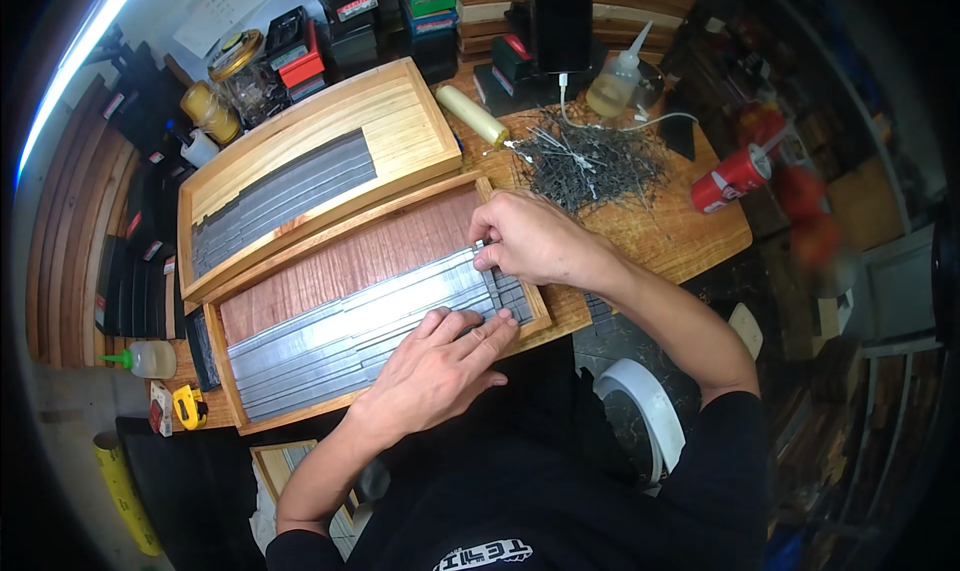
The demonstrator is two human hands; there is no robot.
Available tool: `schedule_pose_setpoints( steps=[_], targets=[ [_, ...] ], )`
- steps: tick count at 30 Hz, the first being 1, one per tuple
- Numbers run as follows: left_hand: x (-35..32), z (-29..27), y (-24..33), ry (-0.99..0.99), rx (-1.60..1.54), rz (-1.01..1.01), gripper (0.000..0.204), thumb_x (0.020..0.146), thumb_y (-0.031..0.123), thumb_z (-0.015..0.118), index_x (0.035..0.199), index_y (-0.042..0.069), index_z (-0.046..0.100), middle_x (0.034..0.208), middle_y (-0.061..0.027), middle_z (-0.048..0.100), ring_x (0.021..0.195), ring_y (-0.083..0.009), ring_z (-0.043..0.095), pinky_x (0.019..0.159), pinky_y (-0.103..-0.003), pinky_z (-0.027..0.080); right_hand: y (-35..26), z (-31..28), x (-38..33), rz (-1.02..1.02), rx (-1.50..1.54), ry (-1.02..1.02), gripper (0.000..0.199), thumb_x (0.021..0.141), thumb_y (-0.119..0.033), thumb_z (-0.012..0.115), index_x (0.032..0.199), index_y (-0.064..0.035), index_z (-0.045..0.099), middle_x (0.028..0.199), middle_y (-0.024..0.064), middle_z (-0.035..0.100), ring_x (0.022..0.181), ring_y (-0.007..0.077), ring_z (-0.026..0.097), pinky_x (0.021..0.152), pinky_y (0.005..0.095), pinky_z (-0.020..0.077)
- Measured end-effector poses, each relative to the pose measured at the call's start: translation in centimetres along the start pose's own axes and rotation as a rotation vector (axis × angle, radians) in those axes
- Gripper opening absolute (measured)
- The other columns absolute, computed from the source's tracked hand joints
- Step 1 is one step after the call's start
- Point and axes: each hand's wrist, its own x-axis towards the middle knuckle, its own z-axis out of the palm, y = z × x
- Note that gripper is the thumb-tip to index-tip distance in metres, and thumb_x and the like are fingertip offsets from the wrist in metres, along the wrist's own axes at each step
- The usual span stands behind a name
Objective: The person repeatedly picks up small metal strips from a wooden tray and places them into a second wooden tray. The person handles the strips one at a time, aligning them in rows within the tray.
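Grey metal strips (350, 336) lie side by side in long rows, filling the near half of a shallow wooden tray (232, 366) with a reddish-brown floor; they are flat, narrow and dull silver, some lighter than others, and run slantwise from the tray's near left corner toward its right end. The left hand (440, 366) lies flat on the strips, fingers together and stretched out, pressing on them near the right end. The right hand (530, 239) is curled at the top edge of the rows, its thumb and forefinger pinched on a small silvery piece (481, 243) (too small to tell what it is) that touches the uppermost strip.

Just behind this tray sits a second tray (400, 111) of paler wood, with a band of darker grey strips across it. To the right of that, on the wooden table (680, 241), lies a heap of thin nails (590, 161), and beyond it a red can (732, 179) on its side and a squeeze bottle (612, 83).
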Motion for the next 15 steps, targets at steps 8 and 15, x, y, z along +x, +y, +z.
schedule_pose_setpoints(
  steps=[8,15],
  targets=[
    [0.1,-0.3,-0.3,-0.009,-0.074,-0.021,0.078,0.096,0.035,0.08,0.16,0.002,0.05,0.134,-0.0097,0.075,0.122,-0.0294,0.059,0.103,-0.042,0.045,0.8,0.2,0.9,-0.045,-0.054,0.015,0.022,0.095,-0.017,0.08,0.107,0.0011,0.082,0.101,0.0222,0.078,0.096,0.0355,0.076,0.09,0.0462,0.0577],
    [-0.2,-0.2,-0.7,0.046,-0.219,-0.03,0.064,0.093,0.027,0.084,0.146,-0.001,0.064,0.132,-0.0107,0.076,0.117,-0.0291,0.061,0.1,-0.041,0.049,-2.2,-2.1,-0.3,0.076,-0.142,-0.366,0.027,0.105,-0.015,0.061,0.096,0.0043,0.078,0.085,0.0226,0.076,0.081,0.0348,0.076,0.083,0.0481,0.0592]
  ],
)
